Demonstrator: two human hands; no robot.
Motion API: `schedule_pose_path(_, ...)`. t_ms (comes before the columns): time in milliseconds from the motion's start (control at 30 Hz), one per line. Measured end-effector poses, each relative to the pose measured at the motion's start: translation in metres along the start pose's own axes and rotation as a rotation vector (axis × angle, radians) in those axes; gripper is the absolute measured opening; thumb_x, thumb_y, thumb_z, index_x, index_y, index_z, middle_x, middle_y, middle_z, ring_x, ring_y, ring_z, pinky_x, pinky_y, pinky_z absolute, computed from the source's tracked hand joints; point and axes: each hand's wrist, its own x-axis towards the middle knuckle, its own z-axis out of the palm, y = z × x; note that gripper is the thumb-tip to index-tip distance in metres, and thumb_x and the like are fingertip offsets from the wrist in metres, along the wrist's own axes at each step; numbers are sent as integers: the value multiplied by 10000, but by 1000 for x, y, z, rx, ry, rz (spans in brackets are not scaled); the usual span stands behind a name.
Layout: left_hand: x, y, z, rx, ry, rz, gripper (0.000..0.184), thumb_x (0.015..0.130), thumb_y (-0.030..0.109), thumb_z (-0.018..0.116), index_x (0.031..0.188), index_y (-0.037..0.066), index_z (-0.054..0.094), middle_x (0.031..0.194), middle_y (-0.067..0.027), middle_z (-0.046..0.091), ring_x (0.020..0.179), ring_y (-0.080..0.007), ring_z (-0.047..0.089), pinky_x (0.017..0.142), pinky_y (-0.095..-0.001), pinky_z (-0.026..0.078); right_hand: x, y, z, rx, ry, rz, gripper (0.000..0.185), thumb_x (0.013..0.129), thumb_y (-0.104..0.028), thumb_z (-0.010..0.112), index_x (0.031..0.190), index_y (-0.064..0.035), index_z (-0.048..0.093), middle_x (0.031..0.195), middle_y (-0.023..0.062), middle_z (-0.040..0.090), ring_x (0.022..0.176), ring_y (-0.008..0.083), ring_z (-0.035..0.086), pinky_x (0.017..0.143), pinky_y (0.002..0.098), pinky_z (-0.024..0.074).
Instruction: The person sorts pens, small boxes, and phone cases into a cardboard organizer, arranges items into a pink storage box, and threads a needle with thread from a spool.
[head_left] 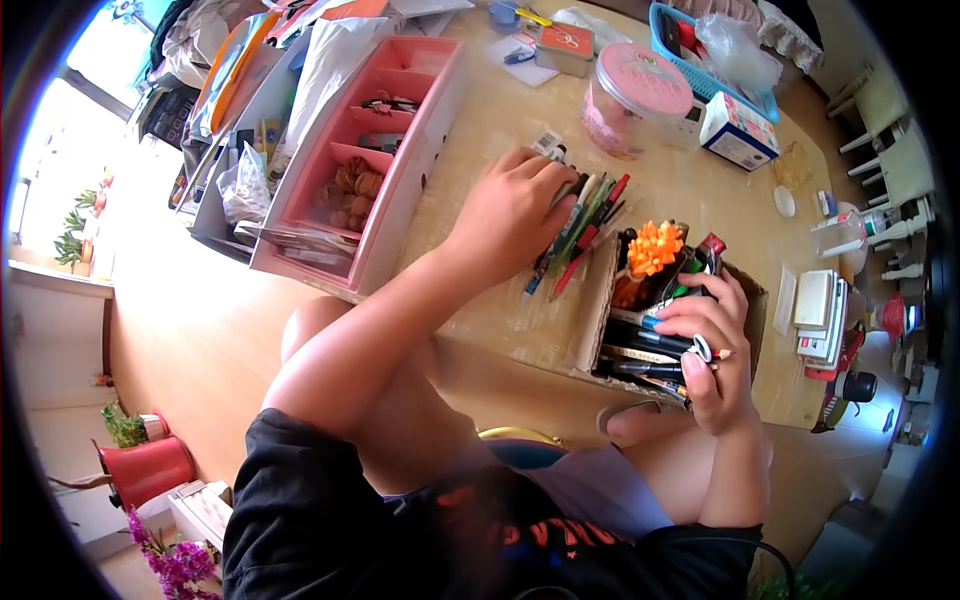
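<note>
Pens (588, 222) lie in a loose, fanned bundle on the table (520, 320), just left of the box (597, 325). The left hand (520, 203) arches over their far end, fingers bent and close together; whether they grip any barrel cannot be told, since the palm hides the contact. Round barrels roll readily, so light, even pressure across the whole bundle would probably serve better than a pinch on one; squaring the ends first should stop the thin ones sliding out. The right hand (715, 335) is bent over the box's right side, thumb and fingers part-way apart about a white ring (702, 348); a firm hold on it cannot be confirmed. Inside, pencils (630, 354) lie crosswise in the near part, beside an orange flower (655, 249). As the contents are crowded, fingers are best kept clear of pointed ends, and the thin cardboard wall should not be leaned on. Beyond the pens stands a lidded jar (640, 95); the pink tray (418, 165) lies left of them.
</note>
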Motion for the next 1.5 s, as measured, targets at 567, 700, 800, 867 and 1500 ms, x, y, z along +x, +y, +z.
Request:
schedule_pose_path(567, -13, -16, -3, 304, -174, -259, 320, 861, 239, 723, 1048, 17, 588, 1094, -177, 589, 1076, -390, 558, 967, -459, 477, 10, -5, 7, -16, 36, 51, 462, 921, -424, 449, 927, -44, 711, 1022, 97, 694, 1159, 356, 565, 1150, 543, 274)
schedule_pose_path(700, -12, -19, 1, 260, -193, -230, 362, 846, 218, 744, 1089, 27, 556, 1080, -210, 599, 1055, -419, 587, 933, -479, 492, 10, -5, 6, -7, 33, 39, 444, 934, -408, 453, 947, -45, 710, 1034, 105, 691, 1169, 354, 560, 1151, 544, 267)
schedule_pose_path(800, -12, -19, -1, 170, -179, -305, 411, 836, 213, 768, 1117, 23, 535, 1068, -236, 617, 1047, -435, 606, 918, -488, 497, 9, -3, 5, -16, 32, 13, 436, 938, -402, 457, 947, -45, 708, 1040, 104, 689, 1181, 355, 557, 1156, 544, 258)
schedule_pose_path(867, -10, -18, -2, 96, -165, -384, 471, 822, 220, 799, 1128, 6, 511, 1024, -260, 650, 989, -448, 634, 886, -496, 502, 7, -2, 5, 7, 33, 13, 414, 936, -382, 459, 949, -45, 701, 1047, 103, 688, 1193, 361, 554, 1163, 542, 246)
schedule_pose_path(1500, 8, -1, 8, 101, -425, -569, 535, 812, 435, 806, 908, -75, 675, 875, -291, 694, 888, -454, 688, 827, -503, 537, -15, 4, -1, 7, 22, -66, 241, 935, -230, 530, 1039, -50, 651, 1096, 115, 670, 1286, 380, 525, 1204, 537, 214)
